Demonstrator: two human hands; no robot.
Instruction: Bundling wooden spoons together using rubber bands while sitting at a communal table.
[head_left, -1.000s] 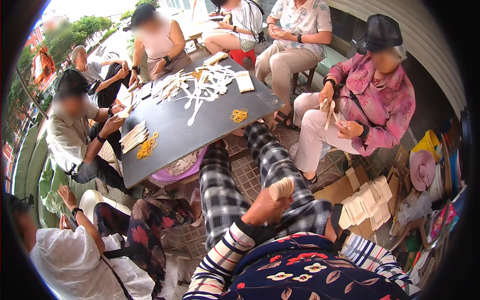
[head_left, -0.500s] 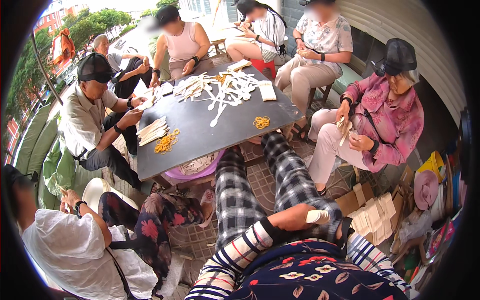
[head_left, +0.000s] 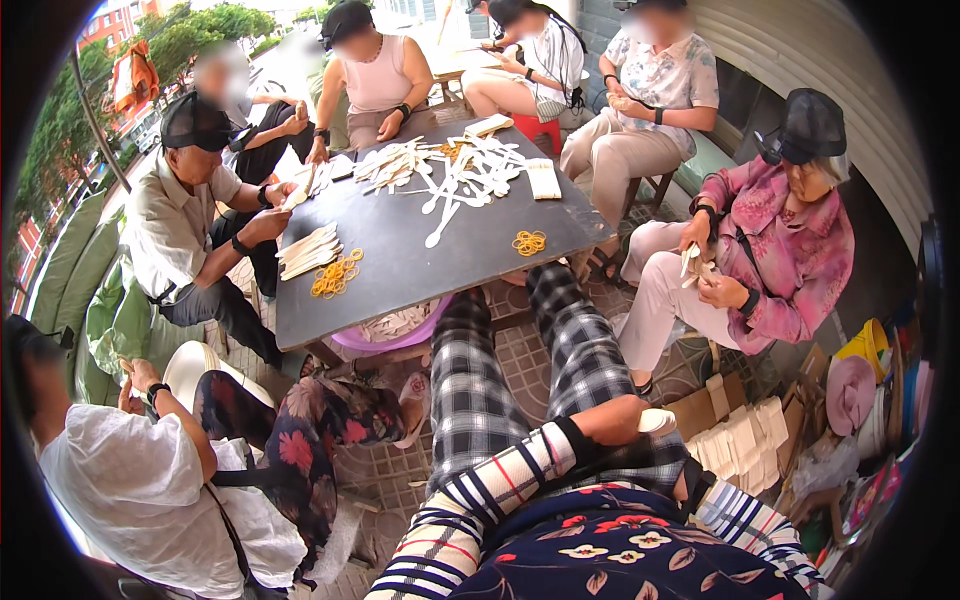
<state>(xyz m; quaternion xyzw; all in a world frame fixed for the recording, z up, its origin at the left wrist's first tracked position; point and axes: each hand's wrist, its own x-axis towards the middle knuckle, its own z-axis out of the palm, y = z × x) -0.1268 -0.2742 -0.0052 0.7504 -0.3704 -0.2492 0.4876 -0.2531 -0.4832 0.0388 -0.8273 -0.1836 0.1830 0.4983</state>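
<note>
Above my lap, my left hand [head_left: 607,420] is closed around a small stack of pale wooden spoons [head_left: 657,422], whose rounded ends stick out to the right. Only a sliver of my right hand [head_left: 681,488] shows beside a dark wristband, low at the right of my lap. Its fingers are hidden, so whether it holds anything cannot be seen. Past my knees stands a dark table [head_left: 400,255] bearing a loose heap of wooden spoons [head_left: 465,180]. Yellow rubber bands [head_left: 529,243] lie near its right front corner.
More rubber bands [head_left: 337,276] and a row of flat wooden pieces [head_left: 309,251] lie on the table's left. A purple basin [head_left: 437,325] stands underneath. Bundled wooden pieces [head_left: 740,445] fill a cardboard box at my right. Several people sit around, including one in pink [head_left: 800,250] close by.
My left hand has shifted slightly right and up with the spoons, whose ends now point more to the right. The view has shifted a little.
</note>
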